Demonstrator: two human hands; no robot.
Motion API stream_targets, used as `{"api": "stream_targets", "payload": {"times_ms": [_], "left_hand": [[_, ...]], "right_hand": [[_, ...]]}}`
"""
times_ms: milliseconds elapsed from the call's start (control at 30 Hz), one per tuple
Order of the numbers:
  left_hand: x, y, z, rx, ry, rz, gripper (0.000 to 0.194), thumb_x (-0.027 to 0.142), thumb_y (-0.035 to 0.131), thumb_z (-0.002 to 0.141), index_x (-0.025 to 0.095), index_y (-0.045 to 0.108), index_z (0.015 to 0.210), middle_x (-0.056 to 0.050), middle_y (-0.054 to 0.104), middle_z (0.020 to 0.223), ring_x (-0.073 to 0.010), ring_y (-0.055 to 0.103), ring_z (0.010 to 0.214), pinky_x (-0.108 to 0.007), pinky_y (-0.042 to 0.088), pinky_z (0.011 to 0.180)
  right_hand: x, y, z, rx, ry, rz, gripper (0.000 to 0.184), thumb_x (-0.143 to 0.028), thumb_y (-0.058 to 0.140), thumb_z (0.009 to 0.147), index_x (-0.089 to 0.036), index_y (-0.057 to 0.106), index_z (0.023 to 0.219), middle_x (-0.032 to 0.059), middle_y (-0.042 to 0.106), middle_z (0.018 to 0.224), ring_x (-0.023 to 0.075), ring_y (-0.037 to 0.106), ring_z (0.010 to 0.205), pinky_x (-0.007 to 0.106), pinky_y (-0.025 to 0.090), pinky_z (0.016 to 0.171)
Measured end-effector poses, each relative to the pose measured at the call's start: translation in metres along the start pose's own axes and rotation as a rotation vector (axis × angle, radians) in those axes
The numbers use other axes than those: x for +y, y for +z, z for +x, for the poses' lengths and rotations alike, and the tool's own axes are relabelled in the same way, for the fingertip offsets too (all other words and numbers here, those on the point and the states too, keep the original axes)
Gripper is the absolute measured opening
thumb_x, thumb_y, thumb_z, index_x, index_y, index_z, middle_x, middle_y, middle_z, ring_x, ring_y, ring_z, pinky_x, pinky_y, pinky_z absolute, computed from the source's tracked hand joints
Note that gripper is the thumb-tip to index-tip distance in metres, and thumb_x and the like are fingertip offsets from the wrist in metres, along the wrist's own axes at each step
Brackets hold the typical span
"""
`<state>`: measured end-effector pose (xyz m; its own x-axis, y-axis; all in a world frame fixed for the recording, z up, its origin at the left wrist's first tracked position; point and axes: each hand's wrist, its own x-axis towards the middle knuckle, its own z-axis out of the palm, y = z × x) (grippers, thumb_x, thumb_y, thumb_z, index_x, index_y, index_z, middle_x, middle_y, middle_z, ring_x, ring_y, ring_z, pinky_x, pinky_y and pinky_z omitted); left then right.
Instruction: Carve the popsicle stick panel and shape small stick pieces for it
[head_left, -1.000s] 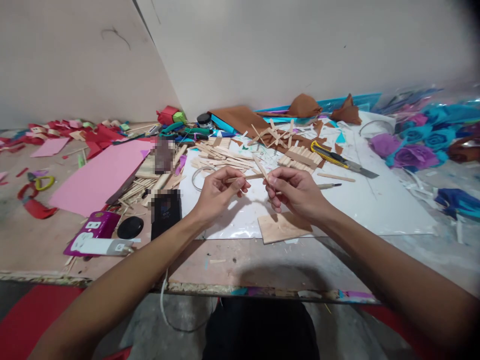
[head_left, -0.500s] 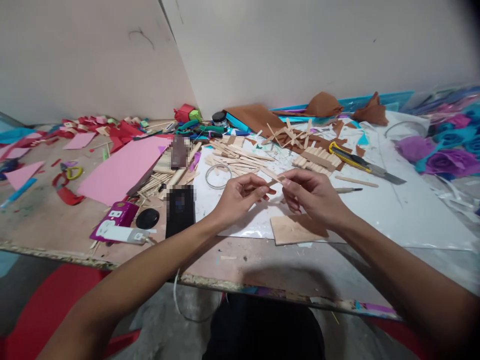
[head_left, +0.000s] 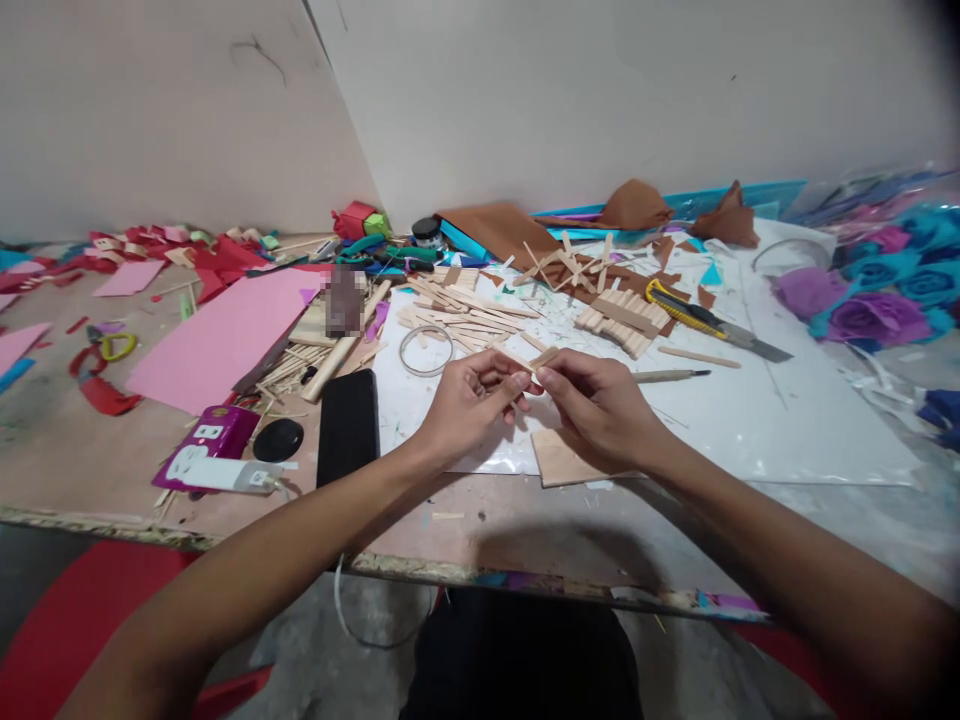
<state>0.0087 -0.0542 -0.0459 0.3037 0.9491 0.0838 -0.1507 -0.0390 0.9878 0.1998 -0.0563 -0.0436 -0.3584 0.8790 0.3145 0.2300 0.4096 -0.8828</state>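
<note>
Above the near part of the white sheet [head_left: 757, 430], in front of the loose pile of sticks [head_left: 476, 312], the left hand [head_left: 480, 398] and right hand [head_left: 596, 402] meet almost fingertip to fingertip over a couple of thin wooden sticks [head_left: 517, 357]. Thumb and forefinger of each hand are clamped on them, though the fingers cover so much that which stick each one grips, and where the sticks touch, cannot be made out. The remaining left fingers curl loosely inward; those on the right are mostly hidden behind the palm. Both forearms slant in from the lower corners, elbows spread wide, the right one fading into shadow at the picture's edge. Beneath the right hand, a flat wooden board [head_left: 559, 463] is partly covered, and the near end of a slim pointed tool [head_left: 671, 376] disappears behind the knuckles. The left forearm passes by the lower end of a black phone [head_left: 348, 425]. Farther back, a brown object [head_left: 345, 305] is partly pixelated beyond recognition, while the paper flowers [head_left: 877, 315] are cut off on the right.
</note>
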Motion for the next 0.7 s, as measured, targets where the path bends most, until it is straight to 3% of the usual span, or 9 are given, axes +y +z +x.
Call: {"api": "stream_targets", "payload": {"times_ms": [167, 367, 700], "left_hand": [[0.003, 0.001, 0.0, -0.025, -0.064, -0.024, 0.031, 0.041, 0.083, 0.083, 0.013, 0.071, 0.091, -0.006, 0.076, 0.083, -0.0143, 0.071, 0.069, -0.026, 0.06, 0.065], [-0.003, 0.003, 0.0, -0.002, -0.097, -0.044, 0.029, 0.038, 0.081, 0.085, 0.012, 0.071, 0.088, -0.009, 0.079, 0.085, -0.0124, 0.069, 0.065, -0.026, 0.058, 0.064], [-0.01, 0.008, 0.0, 0.073, -0.17, -0.167, 0.021, 0.029, 0.081, 0.085, 0.012, 0.068, 0.083, -0.007, 0.077, 0.079, -0.0112, 0.069, 0.063, -0.023, 0.055, 0.061]], "right_hand": [[-0.003, 0.0, 0.0, 0.063, 0.092, 0.074, 0.026, -0.04, 0.06, 0.102, -0.019, 0.067, 0.089, -0.0045, 0.054, 0.056, 0.0082, 0.043, 0.043, 0.024, 0.032, 0.041], [0.002, 0.008, 0.0, 0.064, 0.31, 0.438, 0.024, -0.046, 0.067, 0.097, -0.024, 0.059, 0.091, -0.0094, 0.048, 0.047, 0.0086, 0.039, 0.031, 0.022, 0.034, 0.031], [0.006, 0.014, 0.0, 0.036, 0.33, 0.5, 0.025, -0.043, 0.069, 0.096, -0.021, 0.059, 0.09, -0.0072, 0.061, 0.056, 0.0054, 0.043, 0.031, 0.018, 0.035, 0.03]]}}
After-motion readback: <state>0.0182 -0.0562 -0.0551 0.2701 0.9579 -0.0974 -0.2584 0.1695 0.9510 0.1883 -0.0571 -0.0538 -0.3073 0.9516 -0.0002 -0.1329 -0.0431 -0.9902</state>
